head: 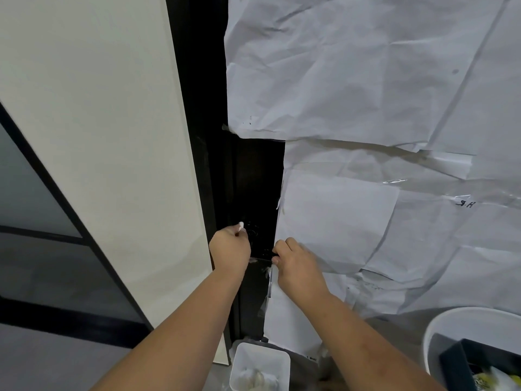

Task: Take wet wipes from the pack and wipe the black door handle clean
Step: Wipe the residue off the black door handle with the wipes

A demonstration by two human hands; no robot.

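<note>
Black handle on dark door strip | left hand pinches white wipe just above handle | right hand curled, gripping handle's right end | white bin below handle

The grey floor carries a small white rectangular plastic bin holding crumpled used wipes, and, well apart at the right, a round white plastic tub containing a dark box.
</note>
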